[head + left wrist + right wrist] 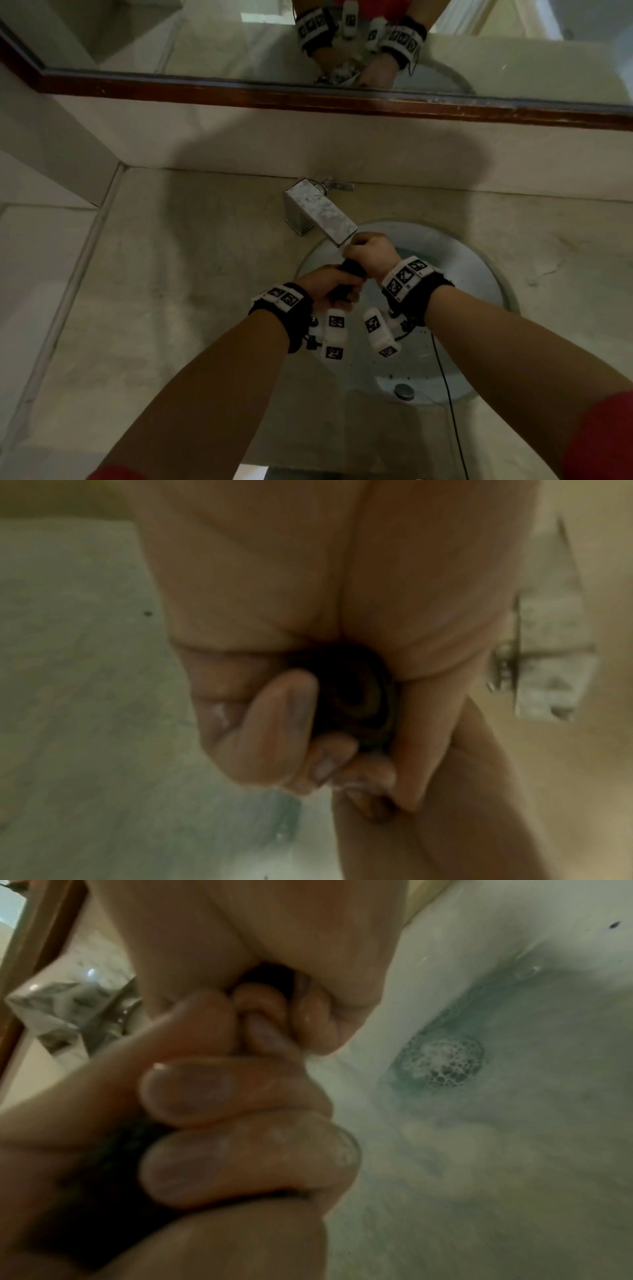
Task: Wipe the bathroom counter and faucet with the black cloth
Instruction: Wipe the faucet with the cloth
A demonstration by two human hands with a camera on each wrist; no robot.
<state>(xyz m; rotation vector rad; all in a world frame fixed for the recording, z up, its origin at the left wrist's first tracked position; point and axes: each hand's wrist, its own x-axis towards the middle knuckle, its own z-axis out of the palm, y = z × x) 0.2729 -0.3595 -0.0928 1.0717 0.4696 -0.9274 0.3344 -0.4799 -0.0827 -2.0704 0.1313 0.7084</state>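
You have the black cloth (346,282) bunched into a tight roll between both fists, held over the basin (472,270) just below the spout of the faucet (320,210). Your left hand (325,286) is curled round the nearer end and your right hand (371,253) is curled round the farther end, close under the spout tip; the two fists touch, and the left wrist view shows the coiled dark end of the roll inside your closed fingers (284,723). This looks to me like wringing. The cloth is soft and light and takes whatever shape you squeeze it into, so it will not resist you, but it is probably wet: your fingers shine in the right wrist view and there is foam (441,1061) on a bluish patch of the basin floor. A wet, soapy roll will likely slip along its length when you twist it, so grip it round its full thickness with whole fists, as you are doing, not with the fingertips. For wiping, open it out and fold it into a flat pad that your palm can cover; a tight roll would only touch the table (178,281) along a thin line. On the faucet, whose flat metal top looks blotched and dull, I would wrap the cloth over the edges and keep it away from the small lever (337,185) behind, which might catch a loose corner.
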